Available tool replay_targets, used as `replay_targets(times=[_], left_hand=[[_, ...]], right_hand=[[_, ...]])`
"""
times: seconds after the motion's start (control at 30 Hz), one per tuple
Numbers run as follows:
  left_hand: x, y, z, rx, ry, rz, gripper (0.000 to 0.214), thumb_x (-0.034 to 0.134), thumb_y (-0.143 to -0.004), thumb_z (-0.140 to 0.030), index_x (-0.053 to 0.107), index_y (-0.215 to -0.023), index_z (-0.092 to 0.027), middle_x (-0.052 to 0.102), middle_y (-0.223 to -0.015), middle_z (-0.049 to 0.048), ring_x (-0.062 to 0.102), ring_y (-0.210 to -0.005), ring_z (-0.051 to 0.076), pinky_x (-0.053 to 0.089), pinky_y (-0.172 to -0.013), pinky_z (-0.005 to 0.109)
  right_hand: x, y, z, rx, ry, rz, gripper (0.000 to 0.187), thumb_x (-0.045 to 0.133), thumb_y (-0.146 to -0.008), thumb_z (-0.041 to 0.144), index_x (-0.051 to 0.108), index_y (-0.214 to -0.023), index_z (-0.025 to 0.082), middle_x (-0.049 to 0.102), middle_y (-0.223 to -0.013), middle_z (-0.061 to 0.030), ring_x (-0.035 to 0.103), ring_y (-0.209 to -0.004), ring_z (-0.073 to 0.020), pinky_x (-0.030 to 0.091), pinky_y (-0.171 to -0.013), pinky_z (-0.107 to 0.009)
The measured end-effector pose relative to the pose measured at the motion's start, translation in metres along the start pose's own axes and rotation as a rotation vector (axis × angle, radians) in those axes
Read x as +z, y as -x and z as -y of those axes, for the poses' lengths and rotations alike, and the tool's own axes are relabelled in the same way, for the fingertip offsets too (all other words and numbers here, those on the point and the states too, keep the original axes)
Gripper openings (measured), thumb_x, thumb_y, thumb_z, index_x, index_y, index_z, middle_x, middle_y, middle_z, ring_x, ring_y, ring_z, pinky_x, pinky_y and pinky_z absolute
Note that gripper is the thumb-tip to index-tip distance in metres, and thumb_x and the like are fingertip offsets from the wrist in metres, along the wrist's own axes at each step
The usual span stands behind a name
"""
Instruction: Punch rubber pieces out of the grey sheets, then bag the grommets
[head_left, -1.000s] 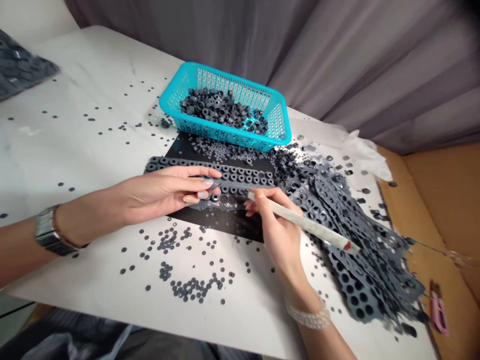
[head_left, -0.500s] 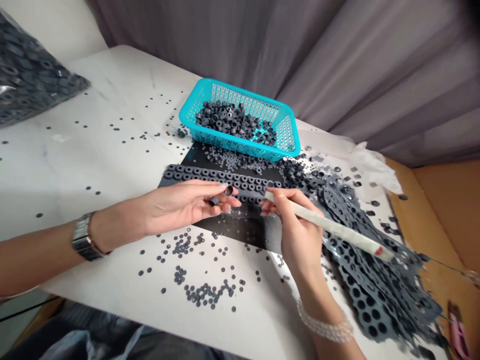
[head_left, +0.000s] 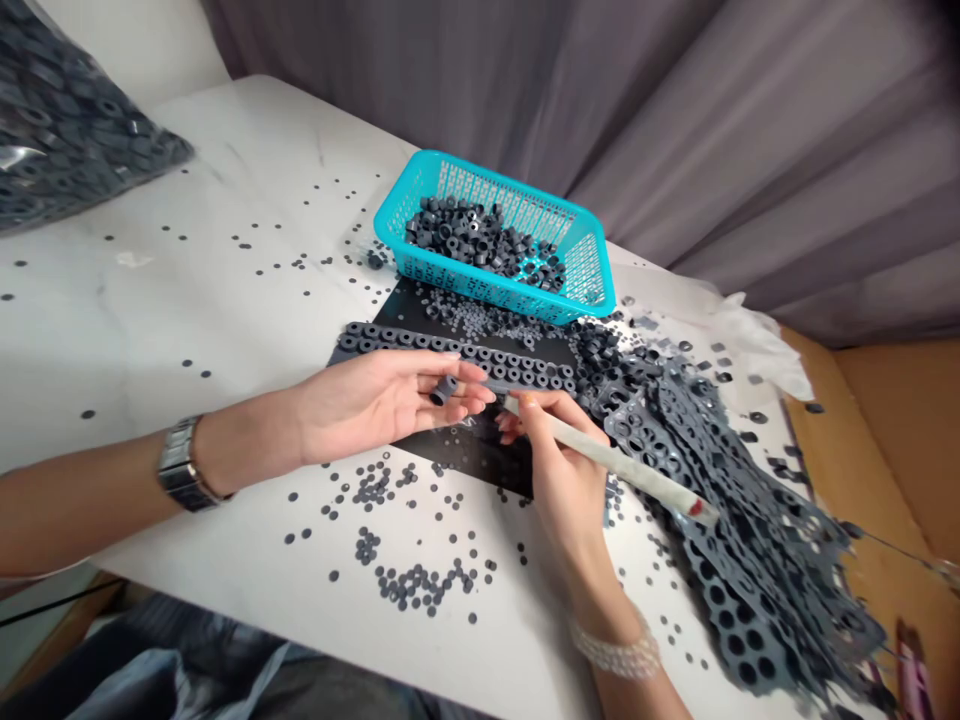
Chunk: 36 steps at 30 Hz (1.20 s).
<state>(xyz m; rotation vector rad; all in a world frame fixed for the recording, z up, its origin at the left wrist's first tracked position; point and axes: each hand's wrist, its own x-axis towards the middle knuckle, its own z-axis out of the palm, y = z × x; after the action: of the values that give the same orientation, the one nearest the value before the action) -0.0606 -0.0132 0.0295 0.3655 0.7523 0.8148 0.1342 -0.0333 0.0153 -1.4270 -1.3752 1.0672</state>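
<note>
Palm up, my left hand [head_left: 375, 405] has small dark grey rubber rings [head_left: 444, 390] resting against its curled fingers; they sit close together and I cannot tell exactly how many. My right hand [head_left: 574, 470] grips a whitish stick-like tool [head_left: 630, 468] with a red mark near its rear end. The tool's front tip lies close to my left fingertips. Under both hands is a dark mat [head_left: 480, 460], and on it lies a moulded rubber strip [head_left: 517, 365] with rows of rings, partly hidden by my left hand.
Behind the mat stands a turquoise basket [head_left: 495, 290] of loose rings. Punched rubber sheets [head_left: 742, 530] are heaped at the right. Small dark discs [head_left: 420, 585] lie scattered on the white table [head_left: 247, 620]. A clear bag of rings [head_left: 67, 130] is at the upper left.
My right hand and the tool have moved left, closer to my left hand. The rings, earlier apart at my left fingertips, now lie together against the fingers. The view has shifted slightly.
</note>
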Motion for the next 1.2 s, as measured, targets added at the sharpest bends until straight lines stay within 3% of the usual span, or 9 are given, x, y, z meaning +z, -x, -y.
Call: replay_targets(times=[0.1,0.23,0.3,0.43,0.57,0.9,1.2], left_hand=[[-0.003,0.0,0.003,0.064,-0.127,-0.035,0.021,0.059,-0.079,-0.004,0.073,-0.094,-0.009,0.068,-0.099,0.0099,0.062,-0.09,0.014,0.049,-0.084,0.023],[-0.002,0.003,0.0,0.21,-0.549,-0.133,0.027,0.05,-0.083,-0.012,0.074,-0.095,-0.014,0.06,-0.073,0.0024,0.049,-0.066,0.01,0.041,-0.061,0.023],[0.001,0.005,-0.001,0.317,-0.902,-0.166,0.031,0.045,-0.086,-0.018,0.075,-0.094,-0.017,0.056,-0.069,0.001,0.047,-0.065,0.012,0.039,-0.063,0.026],[0.005,0.002,0.009,0.635,-1.601,-0.186,0.029,0.049,-0.087,-0.025,0.072,-0.1,-0.015,0.058,-0.082,0.0038,0.053,-0.076,0.017,0.042,-0.074,0.031],[0.001,-0.007,0.022,0.805,-1.962,-0.111,0.029,0.043,-0.09,-0.02,0.069,-0.099,-0.01,0.056,-0.086,0.0079,0.054,-0.09,0.023,0.043,-0.081,0.035],[0.0,-0.008,0.024,0.884,-2.124,-0.128,0.022,0.044,-0.09,-0.016,0.065,-0.094,-0.011,0.055,-0.086,0.0082,0.051,-0.086,0.024,0.044,-0.077,0.038],[-0.001,-0.018,0.028,0.784,-2.047,-0.124,0.023,0.041,-0.09,-0.016,0.06,-0.078,-0.014,0.054,-0.082,0.0063,0.05,-0.084,0.021,0.041,-0.077,0.035]], right_hand=[[0.001,0.0,0.0,-0.01,0.026,0.024,0.026,0.057,-0.089,0.038,0.061,-0.071,0.019,0.063,-0.068,0.0007,0.057,-0.064,-0.0145,0.044,-0.064,-0.027],[0.001,0.001,-0.005,-0.017,0.125,0.101,0.025,0.055,-0.091,0.039,0.063,-0.076,0.02,0.063,-0.069,0.0009,0.057,-0.064,-0.0144,0.042,-0.061,-0.027],[0.0,0.001,-0.006,-0.039,0.182,0.137,0.024,0.054,-0.091,0.038,0.063,-0.077,0.02,0.063,-0.068,0.001,0.057,-0.064,-0.0145,0.041,-0.06,-0.027],[0.002,0.001,-0.005,-0.116,0.268,0.169,0.024,0.053,-0.091,0.034,0.062,-0.075,0.019,0.063,-0.068,0.0013,0.056,-0.063,-0.0134,0.039,-0.059,-0.026],[0.004,0.0,0.0,-0.16,0.322,0.17,0.023,0.053,-0.091,0.031,0.063,-0.075,0.019,0.065,-0.069,0.0004,0.056,-0.061,-0.0129,0.039,-0.059,-0.026],[0.005,0.001,0.006,-0.217,0.372,0.185,0.023,0.05,-0.092,0.027,0.063,-0.075,0.018,0.067,-0.07,-0.0016,0.055,-0.057,-0.0121,0.039,-0.057,-0.025],[0.012,0.006,-0.001,-0.304,0.538,0.176,0.02,0.046,-0.094,0.022,0.061,-0.081,0.017,0.065,-0.071,-0.0028,0.054,-0.057,-0.0132,0.038,-0.058,-0.026]])
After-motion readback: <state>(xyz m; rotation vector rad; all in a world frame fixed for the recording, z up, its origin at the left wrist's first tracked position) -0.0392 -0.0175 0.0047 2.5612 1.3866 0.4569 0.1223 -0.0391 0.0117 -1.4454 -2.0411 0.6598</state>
